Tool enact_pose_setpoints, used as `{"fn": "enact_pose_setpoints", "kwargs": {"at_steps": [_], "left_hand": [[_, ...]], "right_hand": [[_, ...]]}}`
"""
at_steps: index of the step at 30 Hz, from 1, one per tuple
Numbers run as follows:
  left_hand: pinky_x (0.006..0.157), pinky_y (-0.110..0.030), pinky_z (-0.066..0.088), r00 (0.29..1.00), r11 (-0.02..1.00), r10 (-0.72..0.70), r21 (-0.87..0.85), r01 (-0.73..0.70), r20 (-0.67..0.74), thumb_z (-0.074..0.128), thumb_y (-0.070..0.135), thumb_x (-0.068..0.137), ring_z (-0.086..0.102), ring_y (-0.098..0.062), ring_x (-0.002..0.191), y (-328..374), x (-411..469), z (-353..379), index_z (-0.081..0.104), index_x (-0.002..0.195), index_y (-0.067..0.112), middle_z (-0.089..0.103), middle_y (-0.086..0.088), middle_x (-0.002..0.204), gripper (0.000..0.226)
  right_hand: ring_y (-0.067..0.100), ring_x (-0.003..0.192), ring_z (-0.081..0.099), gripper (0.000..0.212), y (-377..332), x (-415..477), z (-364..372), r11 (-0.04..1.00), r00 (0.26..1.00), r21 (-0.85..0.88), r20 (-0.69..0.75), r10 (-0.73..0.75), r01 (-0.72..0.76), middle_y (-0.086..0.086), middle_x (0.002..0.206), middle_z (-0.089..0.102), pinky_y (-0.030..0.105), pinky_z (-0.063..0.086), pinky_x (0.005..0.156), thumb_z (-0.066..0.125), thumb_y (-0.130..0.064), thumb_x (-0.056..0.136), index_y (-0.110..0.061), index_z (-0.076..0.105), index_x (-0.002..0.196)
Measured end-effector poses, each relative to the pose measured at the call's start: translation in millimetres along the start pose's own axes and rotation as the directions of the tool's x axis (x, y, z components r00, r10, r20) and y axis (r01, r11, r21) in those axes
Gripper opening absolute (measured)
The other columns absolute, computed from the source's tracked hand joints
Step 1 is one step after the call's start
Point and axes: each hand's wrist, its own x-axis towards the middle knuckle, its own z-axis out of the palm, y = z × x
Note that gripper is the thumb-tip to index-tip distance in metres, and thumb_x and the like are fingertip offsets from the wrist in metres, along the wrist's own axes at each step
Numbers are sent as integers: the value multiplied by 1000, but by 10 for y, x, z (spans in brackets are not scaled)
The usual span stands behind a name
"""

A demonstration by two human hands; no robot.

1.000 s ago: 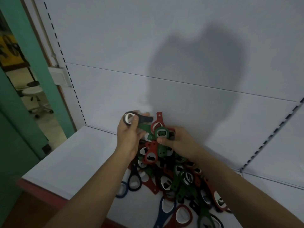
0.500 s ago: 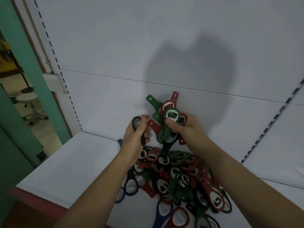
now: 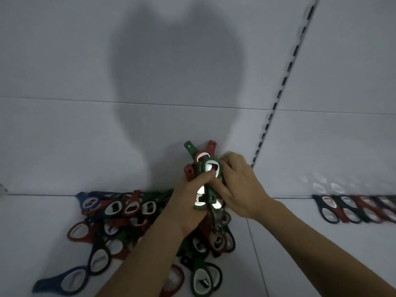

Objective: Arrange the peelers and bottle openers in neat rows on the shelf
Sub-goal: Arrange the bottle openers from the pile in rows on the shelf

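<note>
Both hands are gripping a bunch of bottle openers point(image 3: 211, 168) just toward 6 o'clock from the middle of the view. The left hand point(image 3: 188, 202) is curling its fingers round the lower handles, thumb pressing on a green opener's head. The right hand point(image 3: 237, 187) is wrapping its curled fingers round the bunch from the 3 o'clock side. A loose pile of bottle openers point(image 3: 120, 215) is lying on the white shelf point(image 3: 32, 221) at 7 o'clock, under the forearms. At 4 o'clock a row of bottle openers point(image 3: 353, 209) is lying side by side against the back panel point(image 3: 64, 61).
</note>
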Motion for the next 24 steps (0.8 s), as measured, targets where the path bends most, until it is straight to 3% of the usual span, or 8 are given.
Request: {"fn": "enact_pose_setpoints", "kwargs": {"at_steps": [3,5,7,10,15,18,21,24], "left_hand": [[90,-48,59,997,995,-29,93,22,73,89,27,76,71,-31,108,-303,156,210,72,123,12,70,-20,123,51],[73,-40,59,992,977,-56,210,30,115,91,28,75,71,-25,97,-510,251,339,74,119,15,72,-13,115,49],[68,-36,57,985,954,-100,296,54,140,81,16,82,69,-21,98,-732,364,450,75,119,17,72,-10,114,38],[67,-35,58,978,938,-174,321,129,116,73,9,82,72,-23,100,-1065,551,668,77,115,17,74,-12,114,34],[57,-36,59,981,931,-191,323,169,38,76,11,80,75,-30,91,-1638,857,1063,77,107,11,76,-16,104,28],[49,-31,55,980,921,-186,335,201,-76,76,18,81,76,-28,81,-1883,1027,1185,68,119,5,77,-17,99,40],[45,-28,51,979,917,-173,346,200,-110,79,31,81,74,-26,76,-2047,1165,1226,75,114,15,76,-17,108,37],[48,-29,49,982,926,-163,330,186,-95,89,40,71,71,-27,78,-2186,1265,1237,73,119,16,74,-19,114,55]], "right_hand": [[13,95,47,69,367,-315,-140,997,993,29,95,71,-74,-3,106,47,30,46,83,16,-71,97,-22,56,124],[7,88,49,56,617,-489,-276,943,980,274,115,163,-189,-4,98,50,21,43,76,35,-68,96,-19,59,105],[5,84,54,35,863,-664,-404,820,957,494,121,264,-289,-7,92,59,17,45,72,59,-52,95,-17,61,94],[6,75,61,14,1230,-923,-575,721,928,604,91,361,-340,-10,85,67,21,51,70,77,-29,88,-21,66,88],[15,54,57,12,1955,-1306,-866,549,879,733,140,456,-401,1,68,66,28,51,53,70,-18,94,-8,69,87],[15,48,56,19,2394,-1549,-995,426,821,810,115,560,-404,4,62,66,23,45,47,62,-13,100,-15,74,85],[19,57,65,22,2806,-1714,-1071,435,793,800,82,604,-414,4,77,73,28,52,55,61,-11,100,-22,76,89],[18,73,72,23,3020,-1773,-1051,514,846,754,103,523,-409,-4,92,75,26,57,63,58,-7,101,-22,75,105]]}}
